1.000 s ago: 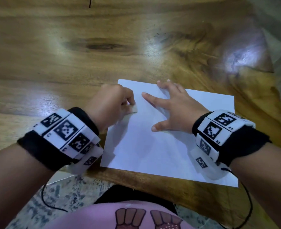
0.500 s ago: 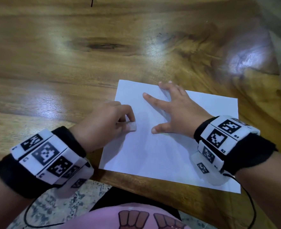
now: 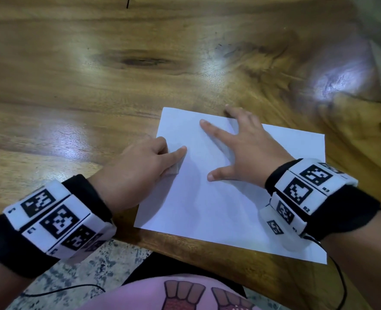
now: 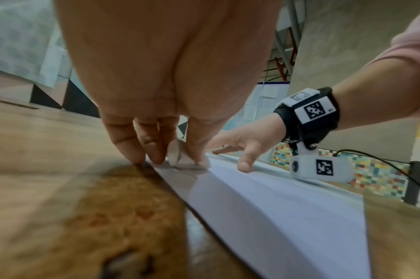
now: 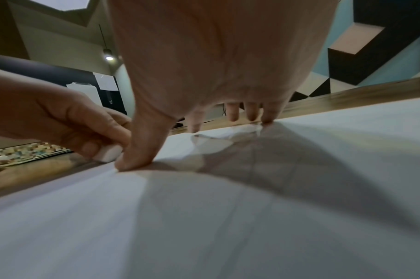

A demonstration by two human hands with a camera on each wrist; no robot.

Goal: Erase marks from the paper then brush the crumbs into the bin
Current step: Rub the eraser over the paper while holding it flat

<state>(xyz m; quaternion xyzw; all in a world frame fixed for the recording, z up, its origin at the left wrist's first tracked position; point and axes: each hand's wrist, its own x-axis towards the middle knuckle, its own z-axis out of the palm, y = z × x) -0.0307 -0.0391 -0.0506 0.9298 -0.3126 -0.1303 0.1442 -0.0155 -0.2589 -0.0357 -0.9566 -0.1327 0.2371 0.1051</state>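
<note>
A white sheet of paper (image 3: pixel 230 209) lies on the wooden table (image 3: pixel 95 74) near its front edge. My left hand (image 3: pixel 144 164) pinches a small white eraser (image 3: pixel 174 172) and holds it down on the sheet's left edge, with the index finger stretched out over it. The left wrist view shows the eraser (image 4: pixel 187 159) between thumb and fingers, touching the paper (image 4: pixel 275 207). My right hand (image 3: pixel 247 151) lies spread on the upper middle of the sheet, its fingertips (image 5: pixel 266 119) and thumb pressing the paper (image 5: pixel 204 226). I see no marks on the sheet and no bin.
The table's front edge (image 3: pixel 207 249) runs just below the paper, with my lap and a speckled floor (image 3: pixel 100 260) beyond it. Bare wood stretches to the left and far side. A black cable (image 3: pixel 341 276) hangs from my right wristband.
My left hand has drawn the eraser toward me along the paper's left side, and its index finger now stretches forward. The right hand has stayed pressed on the sheet.
</note>
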